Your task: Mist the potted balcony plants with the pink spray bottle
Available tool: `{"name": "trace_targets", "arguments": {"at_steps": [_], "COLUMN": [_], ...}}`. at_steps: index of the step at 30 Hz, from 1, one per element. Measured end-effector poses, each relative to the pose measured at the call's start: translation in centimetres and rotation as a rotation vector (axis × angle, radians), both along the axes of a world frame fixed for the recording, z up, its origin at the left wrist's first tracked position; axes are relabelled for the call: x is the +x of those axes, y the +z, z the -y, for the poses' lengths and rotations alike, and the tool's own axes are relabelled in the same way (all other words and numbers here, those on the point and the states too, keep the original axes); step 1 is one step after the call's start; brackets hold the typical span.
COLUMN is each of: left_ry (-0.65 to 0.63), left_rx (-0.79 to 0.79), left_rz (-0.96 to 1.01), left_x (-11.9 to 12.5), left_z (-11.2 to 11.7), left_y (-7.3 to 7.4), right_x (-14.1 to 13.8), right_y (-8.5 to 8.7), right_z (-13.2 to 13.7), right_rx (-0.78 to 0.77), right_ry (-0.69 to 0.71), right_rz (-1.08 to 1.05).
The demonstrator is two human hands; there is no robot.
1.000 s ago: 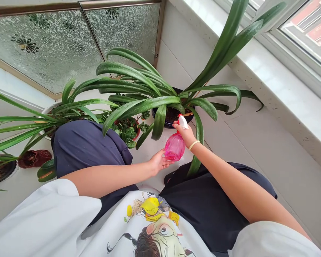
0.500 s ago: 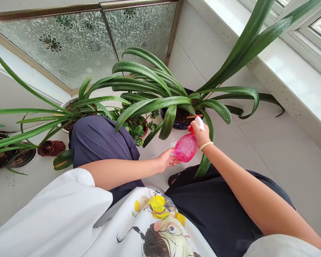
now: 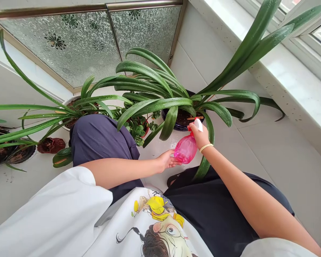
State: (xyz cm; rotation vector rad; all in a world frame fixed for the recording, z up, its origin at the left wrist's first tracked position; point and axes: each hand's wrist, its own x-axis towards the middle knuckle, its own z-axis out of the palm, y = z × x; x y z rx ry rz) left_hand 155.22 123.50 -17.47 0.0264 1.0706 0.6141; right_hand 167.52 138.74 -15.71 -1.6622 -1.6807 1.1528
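Note:
A pink spray bottle (image 3: 186, 150) with a white nozzle is held between my knees over the tiled floor. My right hand (image 3: 199, 135) is closed round its neck and trigger, a yellow band on the wrist. My left hand (image 3: 168, 160) cups the bottle's base from the left, fingers curled against it. The nozzle points at a long-leaved green plant (image 3: 160, 89) in a dark pot (image 3: 182, 120) just beyond the bottle. The leaves carry water droplets.
A small red-potted plant (image 3: 137, 128) stands left of the dark pot. Another long-leaved plant in a white pot (image 3: 69, 107) is beside my left knee, with dark pots (image 3: 5, 153) at far left. Frosted glass panels (image 3: 69, 43) lie behind, a stone window sill (image 3: 283, 71) on the right.
The view has shifted, so everything sits further right in the picture than a second ago. Both hands stay on the bottle in the same hold; the last half second shows almost no movement.

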Motion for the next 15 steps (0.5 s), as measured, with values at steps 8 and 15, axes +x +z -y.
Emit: {"name": "trace_targets", "arguments": {"at_steps": [8,15], "left_ry": [0.081,0.056], "left_rx": [0.028,0.05], "left_rz": [-0.111,-0.172], "left_x": [0.5,0.5], "left_z": [0.9,0.9], "left_y": [0.3,0.7], "right_x": [-0.6,-1.2], "right_y": [-0.3,0.0], "right_z": [0.9,3.0], "right_rx": [-0.216,-0.238], "right_ry": [0.181,0.4], "right_rz": [-0.037,-0.15]}}
